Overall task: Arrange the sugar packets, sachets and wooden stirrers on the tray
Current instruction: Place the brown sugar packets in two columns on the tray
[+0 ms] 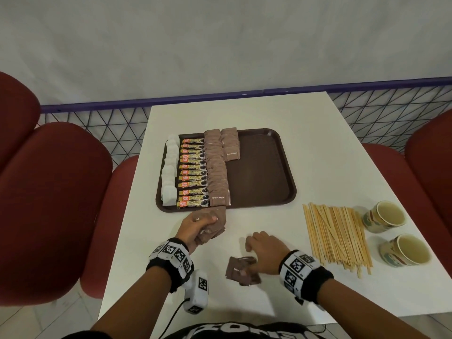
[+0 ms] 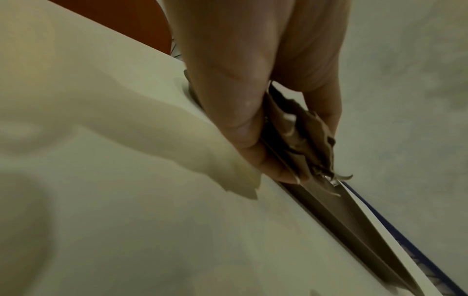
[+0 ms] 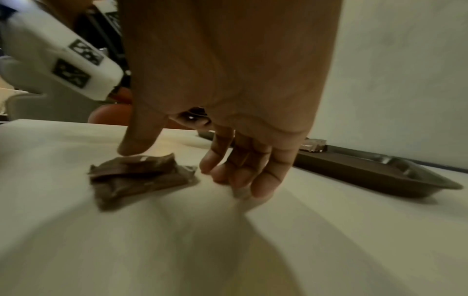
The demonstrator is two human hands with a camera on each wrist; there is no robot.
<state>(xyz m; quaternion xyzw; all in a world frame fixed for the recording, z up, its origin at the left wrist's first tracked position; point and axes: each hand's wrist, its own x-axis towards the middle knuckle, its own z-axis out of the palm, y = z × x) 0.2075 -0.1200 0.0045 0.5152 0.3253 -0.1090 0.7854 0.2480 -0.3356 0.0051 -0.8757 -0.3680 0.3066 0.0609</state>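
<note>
A brown tray (image 1: 264, 167) on the white table holds white sachets (image 1: 169, 172) at its left, a row of orange-and-gold granule sticks (image 1: 193, 172), then brown sugar packets (image 1: 217, 172) in two columns. My left hand (image 1: 195, 227) grips a bunch of brown sugar packets (image 1: 212, 225) just in front of the tray; the left wrist view shows that bunch (image 2: 303, 140) pinched between thumb and fingers. My right hand (image 1: 263, 250) hovers with loose fingers over a small pile of brown packets (image 1: 241, 270) on the table, its thumb at the pile (image 3: 142, 172). Wooden stirrers (image 1: 337, 236) lie at the right.
Two paper cups (image 1: 384, 216) (image 1: 406, 250) stand right of the stirrers near the table's right edge. Red chairs (image 1: 49, 192) flank the table. A white tagged device (image 1: 197, 292) hangs under my left wrist. The tray's right half is bare.
</note>
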